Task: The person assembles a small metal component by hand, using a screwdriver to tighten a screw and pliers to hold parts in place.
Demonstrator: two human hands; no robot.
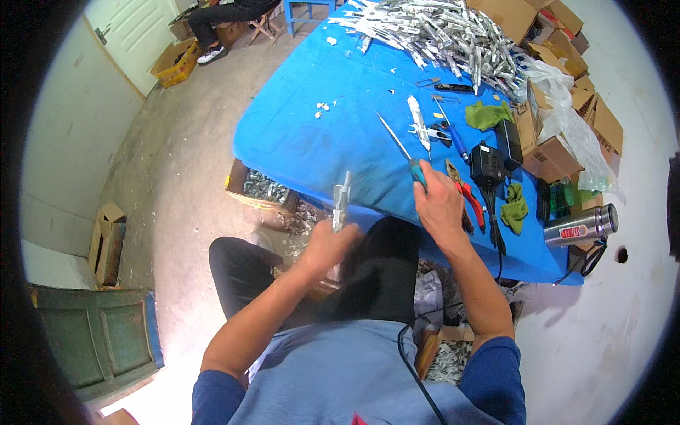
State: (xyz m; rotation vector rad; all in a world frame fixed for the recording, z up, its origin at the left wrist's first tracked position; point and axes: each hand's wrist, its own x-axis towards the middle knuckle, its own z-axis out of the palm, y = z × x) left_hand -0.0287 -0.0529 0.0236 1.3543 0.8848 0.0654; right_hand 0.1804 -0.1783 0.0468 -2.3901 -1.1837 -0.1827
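My left hand (pixel 327 244) is closed around a narrow silver-white part (pixel 341 198) that points upward above my lap; its exact kind is not clear. Over the near edge of the table, my right hand (pixel 440 207) grips the teal handle of a long pointed tool (pixel 397 137), its thin shaft slanting away to the upper left. Just beyond that hand lie a white elongated part (pixel 418 120) and a blue-handled screwdriver (pixel 458 142). Red-handled pliers (pixel 472 202) rest beside my right wrist.
A blue cloth (pixel 304 106) covers the table, with a large heap of silver-white parts (pixel 453 32) at the back. On the right are a black power adapter (pixel 487 164), green rags (pixel 489 115), cardboard boxes (pixel 545 152) and a steel flask (pixel 582 225). A box of metal pieces (pixel 263 188) stands below the left edge.
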